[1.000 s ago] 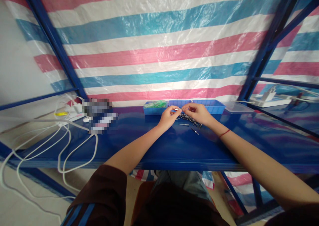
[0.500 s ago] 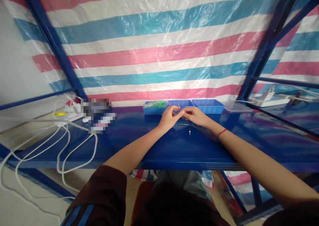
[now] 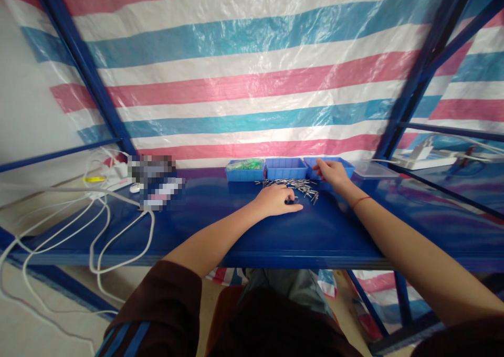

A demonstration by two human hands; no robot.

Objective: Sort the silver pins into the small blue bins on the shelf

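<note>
Pins (image 3: 293,182), slim and metallic, lie in a loose pile on the blue table (image 3: 236,231) right of the frame's center, partly hidden behind the left hand (image 3: 273,200). That hand's thumb stands apart from its curled fingers; whether these touch a pin I cannot tell. The right hand (image 3: 333,173), well apart from the left, is over the right bin (image 3: 348,170) and covers part of it; its grip and anything held are too small to make out. The middle bin (image 3: 285,172) stands beside the left bin (image 3: 244,175), which holds green pieces (image 3: 250,164), blurred. Pixelation hides items at center left. White cables (image 3: 151,236) run off the left edge.
</note>
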